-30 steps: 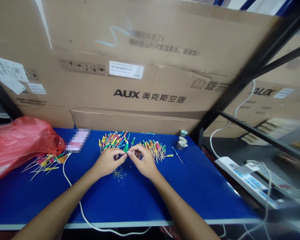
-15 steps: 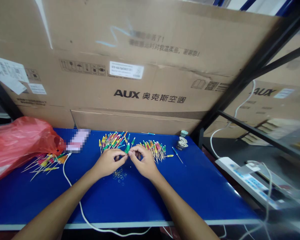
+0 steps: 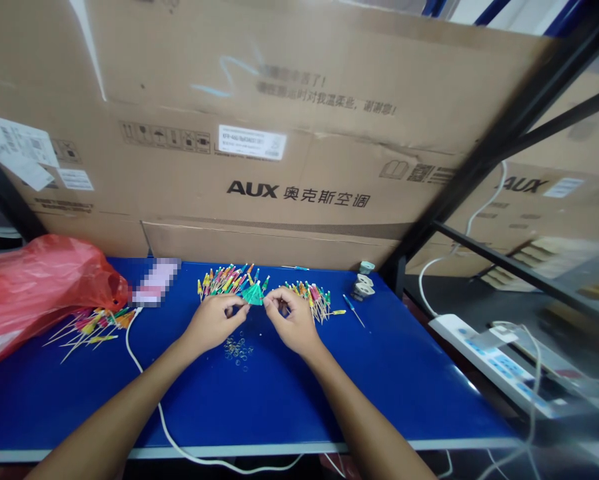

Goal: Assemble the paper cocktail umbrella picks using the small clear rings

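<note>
A green paper cocktail umbrella (image 3: 253, 293) is partly spread, canopy upward, between my hands. My left hand (image 3: 214, 323) pinches its left edge with thumb and fingertips. On the other side, my right hand (image 3: 294, 322) has its thumb and fingertips closed at the right edge. The stick is hard to make out. Behind my left hand lies a pile of folded cocktail umbrellas (image 3: 224, 279) in several colours. A second pile of umbrellas (image 3: 313, 300) lies beyond my right hand. Small clear rings (image 3: 238, 349) are scattered on the blue table (image 3: 259, 407) below my hands.
A red plastic bag (image 3: 49, 280) covers part of more umbrellas (image 3: 89, 327) at left, near a blurred-out flat item (image 3: 156, 283). A white cable (image 3: 162, 413) crosses the table. Small stacked rolls (image 3: 364, 283) and a single blue umbrella (image 3: 350, 305) lie right. Cardboard (image 3: 299, 133) stands behind.
The green umbrella has gone from folded to partly spread. My hands have moved slightly apart, from its base to the canopy's edges.
</note>
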Demonstrator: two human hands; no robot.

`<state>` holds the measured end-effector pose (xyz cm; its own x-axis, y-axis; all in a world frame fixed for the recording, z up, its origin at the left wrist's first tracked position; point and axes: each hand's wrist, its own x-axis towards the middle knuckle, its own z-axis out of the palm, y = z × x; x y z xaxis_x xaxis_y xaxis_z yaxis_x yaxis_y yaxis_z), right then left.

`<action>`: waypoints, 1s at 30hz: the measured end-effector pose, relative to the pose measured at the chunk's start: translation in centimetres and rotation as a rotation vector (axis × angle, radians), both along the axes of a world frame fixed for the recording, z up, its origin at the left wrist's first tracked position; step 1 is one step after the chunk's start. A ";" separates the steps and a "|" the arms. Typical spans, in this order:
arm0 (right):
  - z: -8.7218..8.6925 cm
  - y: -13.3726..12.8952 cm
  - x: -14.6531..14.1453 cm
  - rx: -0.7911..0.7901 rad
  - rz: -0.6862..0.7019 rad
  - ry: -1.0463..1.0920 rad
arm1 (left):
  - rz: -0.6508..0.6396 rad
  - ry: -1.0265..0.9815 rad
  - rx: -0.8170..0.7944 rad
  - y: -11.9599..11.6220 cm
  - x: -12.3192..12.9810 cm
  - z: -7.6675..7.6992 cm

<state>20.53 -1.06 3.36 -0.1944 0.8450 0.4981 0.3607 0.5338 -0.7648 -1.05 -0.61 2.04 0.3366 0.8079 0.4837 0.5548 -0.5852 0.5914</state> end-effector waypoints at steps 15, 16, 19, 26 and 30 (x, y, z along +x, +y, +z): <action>-0.1 -0.1 -0.3 0.062 0.048 -0.118 | -0.111 -0.086 -0.129 -0.3 0.3 0.3; -0.1 -0.1 -0.3 0.061 0.036 -0.114 | -0.091 -0.082 -0.131 -0.3 0.3 0.3; -0.1 -0.1 -0.1 0.053 0.001 -0.092 | -0.044 -0.078 -0.126 -0.2 0.1 0.3; -0.2 -0.1 -0.3 0.023 -0.012 -0.036 | -0.065 -0.200 -0.242 0.1 0.2 -0.2; 0.1 -0.4 -0.5 0.055 0.044 -0.038 | -0.141 -0.375 -0.367 0.3 0.5 -0.2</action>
